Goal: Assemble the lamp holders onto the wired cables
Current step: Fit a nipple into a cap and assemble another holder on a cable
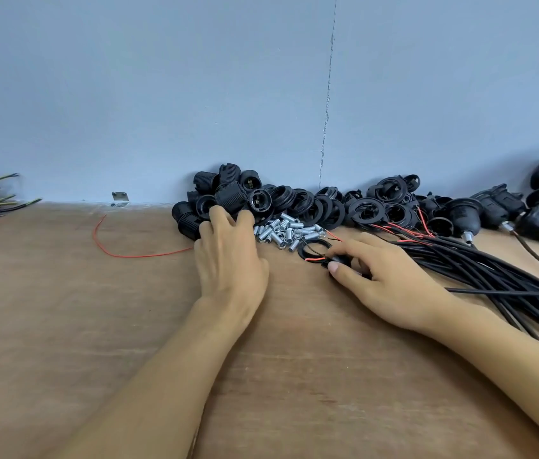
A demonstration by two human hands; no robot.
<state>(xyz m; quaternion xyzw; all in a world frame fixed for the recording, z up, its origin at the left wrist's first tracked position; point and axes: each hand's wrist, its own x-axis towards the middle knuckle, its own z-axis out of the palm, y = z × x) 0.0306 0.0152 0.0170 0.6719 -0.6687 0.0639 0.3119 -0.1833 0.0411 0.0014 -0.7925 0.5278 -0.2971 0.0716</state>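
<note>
My left hand (230, 260) lay stretched out to 12 o'clock, its fingers bent over the near edge of the heap of lamp holder shells (225, 193) at the back of the bench (96, 326). The fingertips were buried among the black threaded bodies, so I could not tell whether they had closed round one or only rested on them.

My right hand (390, 283) pinched the cable end (327, 260) between thumb and fingers, low against the bench. The cable's long axis ran from 4 o'clock, where it trailed back under my palm toward the cable bundle (493, 270), up to 10 o'clock, where its red and black leads pointed. Those leads crossed the black ring (301, 251), which lay flat just beyond my thumb; I could not make out whether they passed through it or only lay over it.

The shells sat at about 10 o'clock from the cable end, with the scatter of metal tubes (286, 228) between the two. So the left hand was by far the nearer to the shells. As I judged it, the next move turned on bringing a shell down toward 4 o'clock with its bore lined up along the cable. Finished holders (463, 213) lay off at 2 o'clock.
</note>
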